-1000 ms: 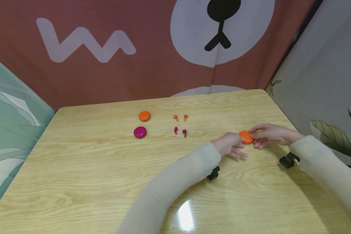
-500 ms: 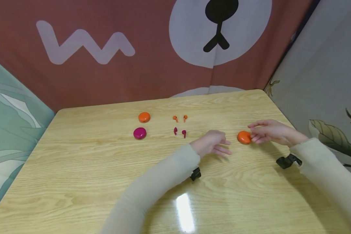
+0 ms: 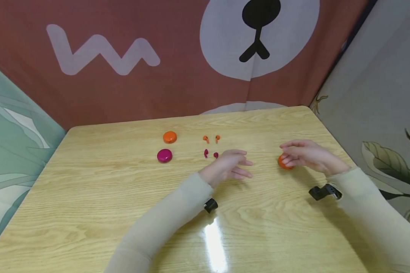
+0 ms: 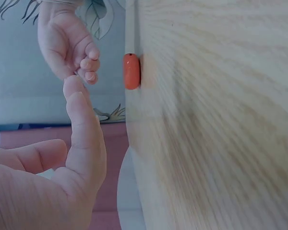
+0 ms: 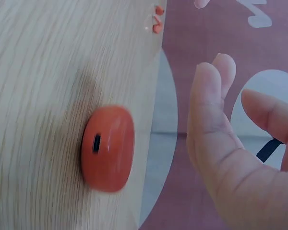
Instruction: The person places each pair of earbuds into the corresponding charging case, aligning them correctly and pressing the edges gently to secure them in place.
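An orange round earphone case point(image 3: 283, 163) lies on the right part of the table, lid down; its dark port faces the right wrist view. My right hand point(image 3: 305, 153) hovers over it, hiding part of it in the head view. In the right wrist view, a gap shows between the case point(image 5: 108, 148) and my relaxed fingers point(image 5: 206, 91). My left hand point(image 3: 229, 167) is over the table farther left, fingers loosely extended and holding nothing. Beyond it are two magenta earbuds point(image 3: 206, 153), one partly behind the hand, and two orange earbuds point(image 3: 205, 139).
To the left stand another orange case point(image 3: 169, 137) and a magenta case point(image 3: 164, 155), one in front of the other. The wooden table point(image 3: 89, 197) meets a printed red cloth point(image 3: 177, 91) at the back and a grey patterned cloth point(image 3: 372, 94) at right.
My left hand has drawn away leftward from the orange case at right. My right hand has let go of that case and shifted left above it. The earbuds and other cases stay put.
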`<state>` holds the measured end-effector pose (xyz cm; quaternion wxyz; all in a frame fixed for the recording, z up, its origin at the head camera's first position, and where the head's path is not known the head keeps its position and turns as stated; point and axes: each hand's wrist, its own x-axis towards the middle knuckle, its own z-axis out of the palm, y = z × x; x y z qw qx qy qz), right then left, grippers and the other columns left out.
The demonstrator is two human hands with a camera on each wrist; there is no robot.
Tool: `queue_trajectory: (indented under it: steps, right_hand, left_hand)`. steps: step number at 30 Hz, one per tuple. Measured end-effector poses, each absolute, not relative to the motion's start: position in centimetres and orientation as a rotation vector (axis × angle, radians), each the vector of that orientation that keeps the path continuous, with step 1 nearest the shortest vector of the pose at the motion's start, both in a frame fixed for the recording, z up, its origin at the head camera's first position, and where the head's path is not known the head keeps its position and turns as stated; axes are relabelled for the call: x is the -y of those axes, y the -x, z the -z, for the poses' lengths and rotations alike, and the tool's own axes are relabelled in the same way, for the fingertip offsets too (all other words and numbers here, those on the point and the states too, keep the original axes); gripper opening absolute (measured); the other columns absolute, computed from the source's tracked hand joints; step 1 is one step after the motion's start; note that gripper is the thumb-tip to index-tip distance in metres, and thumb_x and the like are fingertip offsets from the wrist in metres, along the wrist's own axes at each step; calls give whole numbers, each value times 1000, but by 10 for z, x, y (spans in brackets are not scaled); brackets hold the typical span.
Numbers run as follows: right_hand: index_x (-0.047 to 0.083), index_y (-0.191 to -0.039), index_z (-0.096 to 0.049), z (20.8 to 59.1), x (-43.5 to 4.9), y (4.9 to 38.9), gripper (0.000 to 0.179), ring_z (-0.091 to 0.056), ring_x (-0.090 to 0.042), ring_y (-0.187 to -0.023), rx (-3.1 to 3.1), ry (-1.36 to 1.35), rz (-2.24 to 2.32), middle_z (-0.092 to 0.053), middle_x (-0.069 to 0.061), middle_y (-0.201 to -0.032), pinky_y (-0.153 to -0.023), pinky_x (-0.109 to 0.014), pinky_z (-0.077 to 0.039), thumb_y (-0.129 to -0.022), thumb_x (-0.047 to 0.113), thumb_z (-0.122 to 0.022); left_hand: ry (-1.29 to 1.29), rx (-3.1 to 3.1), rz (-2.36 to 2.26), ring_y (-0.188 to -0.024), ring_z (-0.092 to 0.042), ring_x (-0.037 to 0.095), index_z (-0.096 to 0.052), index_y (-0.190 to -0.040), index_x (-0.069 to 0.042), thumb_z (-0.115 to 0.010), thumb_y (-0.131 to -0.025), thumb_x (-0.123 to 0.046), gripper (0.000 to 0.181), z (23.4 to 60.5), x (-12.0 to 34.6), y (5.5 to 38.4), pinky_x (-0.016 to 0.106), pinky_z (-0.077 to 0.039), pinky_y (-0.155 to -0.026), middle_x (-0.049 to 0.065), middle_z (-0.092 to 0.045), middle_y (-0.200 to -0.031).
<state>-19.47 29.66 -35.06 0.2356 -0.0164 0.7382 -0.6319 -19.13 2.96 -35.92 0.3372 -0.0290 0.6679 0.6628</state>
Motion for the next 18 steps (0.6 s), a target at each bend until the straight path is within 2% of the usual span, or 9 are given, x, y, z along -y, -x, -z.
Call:
queue_trajectory:
  steps: [5,13,18]
  right_hand:
    - [-15,-132,-33,350,-284,195,42,-66,-12,-76,-2017,48,1746,-66,-7,-90,-74,-27,-56,-102,10,-49]
    - [-13,-126,-39,353,-266,196,32,-65,-13,-75,-1974,55,1784,-66,-6,-88,-72,-27,-56,-101,6,-49]
    - [-14,-126,-39,353,-256,195,33,-65,-13,-75,-1938,71,1809,-66,-7,-89,-72,-27,-56,-101,5,-49]
  left_hand:
    - [53,-1752,-1733,-88,-71,33,-41,-145,-4,-42,-104,-10,41,357,-18,187,31,-58,-65,13,-66,-118]
    - [22,-1778,-1723,-85,-71,30,-39,-146,-4,-42,-104,-12,43,354,5,181,28,-57,-62,16,-63,-123]
    - [11,-1800,-1726,-82,-72,28,-38,-147,-5,-44,-103,-11,45,357,19,181,28,-57,-63,16,-62,-125]
